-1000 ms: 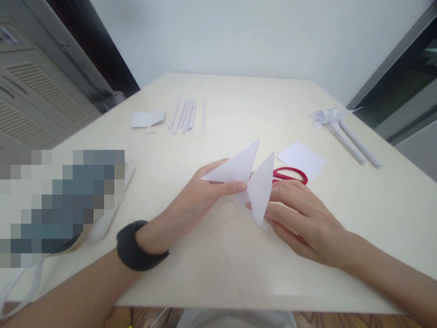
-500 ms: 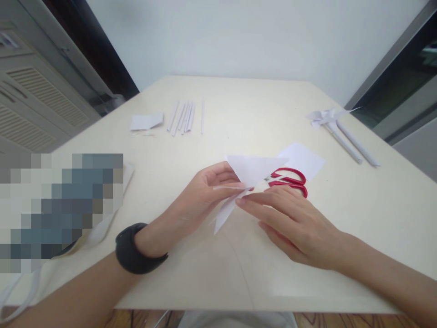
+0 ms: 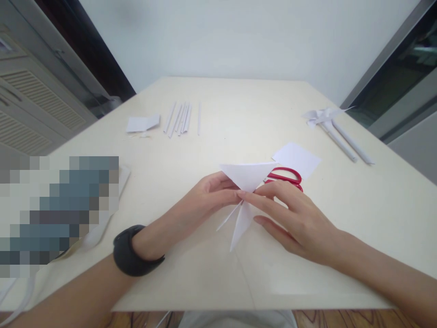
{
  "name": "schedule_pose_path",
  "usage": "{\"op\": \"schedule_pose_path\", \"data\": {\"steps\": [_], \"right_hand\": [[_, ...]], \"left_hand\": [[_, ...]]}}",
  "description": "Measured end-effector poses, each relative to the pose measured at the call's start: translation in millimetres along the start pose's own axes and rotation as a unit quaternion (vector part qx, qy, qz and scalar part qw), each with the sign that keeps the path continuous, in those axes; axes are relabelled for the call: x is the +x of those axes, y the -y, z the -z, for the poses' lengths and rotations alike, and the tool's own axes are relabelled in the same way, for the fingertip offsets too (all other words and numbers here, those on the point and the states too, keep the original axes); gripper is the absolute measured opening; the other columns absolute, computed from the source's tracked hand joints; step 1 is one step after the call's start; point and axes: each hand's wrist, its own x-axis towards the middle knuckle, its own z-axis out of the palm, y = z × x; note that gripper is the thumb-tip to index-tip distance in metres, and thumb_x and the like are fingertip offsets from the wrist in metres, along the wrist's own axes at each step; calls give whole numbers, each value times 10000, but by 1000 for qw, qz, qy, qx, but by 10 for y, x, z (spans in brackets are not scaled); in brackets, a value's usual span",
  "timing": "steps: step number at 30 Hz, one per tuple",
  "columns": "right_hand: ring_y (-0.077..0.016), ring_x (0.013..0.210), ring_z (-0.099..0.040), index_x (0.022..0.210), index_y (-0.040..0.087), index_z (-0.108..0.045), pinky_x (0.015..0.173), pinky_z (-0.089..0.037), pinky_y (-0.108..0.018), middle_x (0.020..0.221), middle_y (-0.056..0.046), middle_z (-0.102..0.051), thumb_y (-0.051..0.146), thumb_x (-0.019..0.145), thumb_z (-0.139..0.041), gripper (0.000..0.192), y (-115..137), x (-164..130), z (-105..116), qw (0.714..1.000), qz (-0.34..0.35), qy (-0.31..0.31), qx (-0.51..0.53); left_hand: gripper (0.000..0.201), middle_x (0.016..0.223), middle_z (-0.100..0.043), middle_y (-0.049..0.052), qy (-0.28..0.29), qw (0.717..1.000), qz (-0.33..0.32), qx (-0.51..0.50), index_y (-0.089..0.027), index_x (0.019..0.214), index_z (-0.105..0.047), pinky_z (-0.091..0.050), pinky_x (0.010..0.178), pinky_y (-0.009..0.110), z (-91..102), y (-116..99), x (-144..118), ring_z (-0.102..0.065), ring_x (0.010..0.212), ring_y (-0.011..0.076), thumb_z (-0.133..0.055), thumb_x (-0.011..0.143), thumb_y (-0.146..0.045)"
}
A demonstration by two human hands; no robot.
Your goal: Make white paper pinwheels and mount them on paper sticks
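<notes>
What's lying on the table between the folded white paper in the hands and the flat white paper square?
In the head view, red-handled scissors lie between the folded white paper and the flat white paper square, their blades hidden behind the fold.

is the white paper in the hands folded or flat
Folded. The white paper shows a triangular flap up top and narrower points below, pinched at the centre by the left hand and right hand.

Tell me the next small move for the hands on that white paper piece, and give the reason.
Probably bring the lower flap in toward the pinch. The left hand and right hand meet fingertip to fingertip at the middle of the cut white paper, above the table. One triangular flap stands up there, while another hangs loose below the fingers.
</notes>
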Motion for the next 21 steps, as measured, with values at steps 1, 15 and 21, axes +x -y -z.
{"op": "schedule_pose_path", "data": {"steps": [1, 15, 21], "right_hand": [[-203, 924, -529, 1229, 127, -506, 766, -484, -356, 1008, -107, -581, 137, 865, -488, 364, -3, -1, 0, 1000, -4, -1, 2], [-190, 876, -501, 1274, 159, -437, 711, -461, -338, 1000, -97, -546, 191, 882, -467, 395, -17, -24, 10, 998, -53, 12, 32], [-219, 936, -516, 1070, 137, -473, 781, -459, -371, 1019, -108, -589, 360, 823, -587, 351, -17, -25, -2, 999, -33, -15, 17]], "left_hand": [[324, 1205, -633, 64, 10, 1000, 7, -7, -220, 1132, -627, -454, 889, 337, 4, -12, -2, -590, 1078, 246, -573, 817, -159], [480, 1329, -530, 100, 57, 998, -28, 0, -198, 1244, -531, -396, 998, 368, 15, 40, 7, -516, 1179, 243, -643, 782, -133], [455, 1299, -561, 100, 44, 999, -28, -3, -207, 1227, -559, -435, 945, 354, 12, 28, 13, -538, 1159, 255, -643, 783, -144]]}}
